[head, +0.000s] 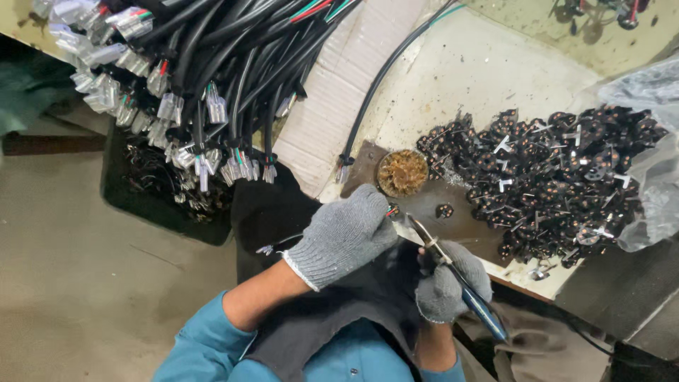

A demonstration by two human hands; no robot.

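So we've got both hands in grey knit gloves, working right at the edge of the bench [453, 85]. Our left hand [344, 235] is curled shut around the end of a thin cable [283, 242], and you can just see little red and dark wire tips [391, 210] poking out past the fingertips. Our right hand [447, 283] is wrapped tight around a pair of pliers [453, 272] with blue handles, the handles sticking back toward our body and the metal nose pointing up at those wire tips, close beside them. We can't tell if the nose is actually biting the wire or just next to it.

Just past the hands there's a small round tin [402, 172] full of brownish stuff sitting on a dark plate [460, 212]. To the right of that is a big heap of small black parts [552, 177] with metal tabs, spilling out of a clear plastic bag [651, 163]. Up top left hangs a thick bundle of black cables [233, 71] with clear connectors on the ends, over a dark bin [141, 191] on the floor.
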